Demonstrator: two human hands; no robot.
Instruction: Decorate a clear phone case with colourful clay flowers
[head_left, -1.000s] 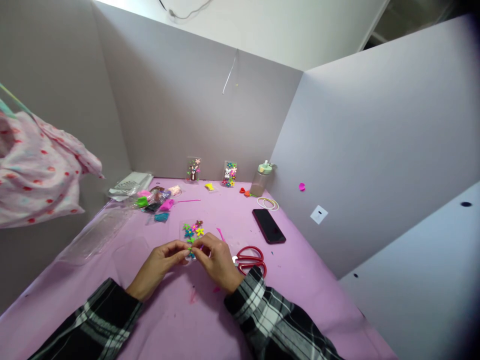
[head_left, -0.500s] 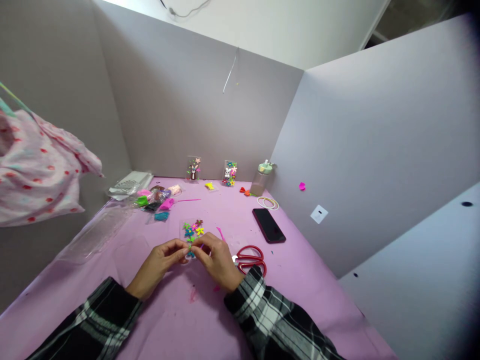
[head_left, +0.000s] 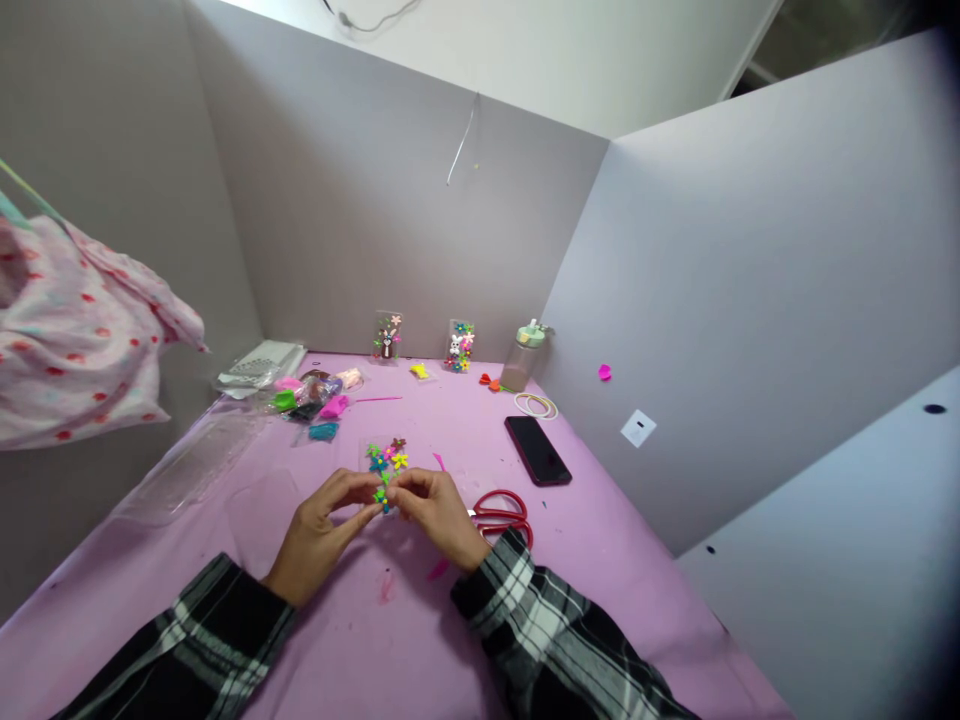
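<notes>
A clear plastic card (head_left: 367, 466) decorated with small clay flowers lies on the pink table. Blue, yellow, pink, brown and green flowers cover its upper part. At its lower edge a green clay flower (head_left: 381, 495) shows between my hands, with a bit of blue just below. My left hand (head_left: 319, 525) holds the card's lower left edge between thumb and fingers. From the other side, my right hand (head_left: 435, 512) has thumb and forefinger pinched together against the green flower; what sits in the pinch is hidden. Red-handled scissors (head_left: 501, 503) lie beside my right wrist.
Bagged clay lumps (head_left: 322, 395) and a clear tray (head_left: 196, 470) are on the left. A phone (head_left: 538, 450) and bottle (head_left: 523, 362) stand or lie right. Two decorated cards, one with a white rabbit (head_left: 459, 347), lean on the back wall. A dotted cloth (head_left: 82, 340) hangs left.
My left hand has spread its thumb and fingers a little wider, uncovering more of the green flower. My right hand has shifted slightly right, still pinched. The card stays in place.
</notes>
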